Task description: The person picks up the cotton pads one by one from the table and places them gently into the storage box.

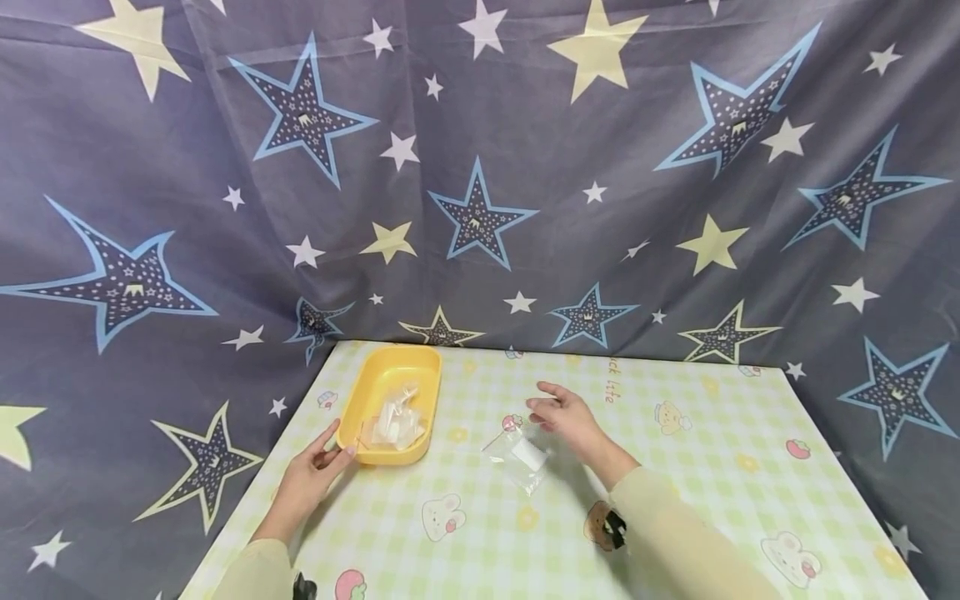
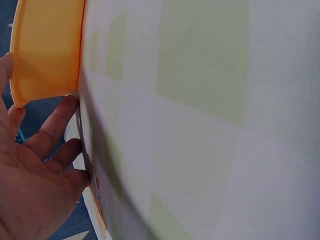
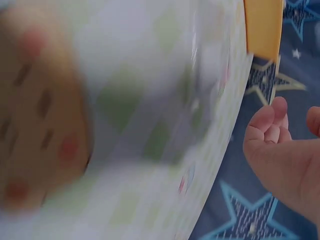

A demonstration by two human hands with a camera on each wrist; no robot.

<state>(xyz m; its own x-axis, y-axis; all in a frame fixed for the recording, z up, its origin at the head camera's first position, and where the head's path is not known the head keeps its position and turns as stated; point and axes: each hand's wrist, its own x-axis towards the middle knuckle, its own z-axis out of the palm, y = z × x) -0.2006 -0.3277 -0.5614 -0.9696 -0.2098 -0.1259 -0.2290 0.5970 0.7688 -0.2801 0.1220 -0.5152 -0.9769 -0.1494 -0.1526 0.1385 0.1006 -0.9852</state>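
My left hand grips the near left corner of a yellow plastic tray, its thumb on the near side and fingers by the left side. In the left wrist view the fingers meet the end of the orange-looking tray. Several clear plastic bags with white pieces lie crumpled in the tray. A flat clear zip bag with a white rectangle and a red line lies on the table. My right hand hovers just right of this bag, fingers loosely bent, holding nothing.
The table wears a green-and-white checked cloth with cartoon prints. A dark curtain with stars hangs behind and along both sides. Dark straps show at the wrists.
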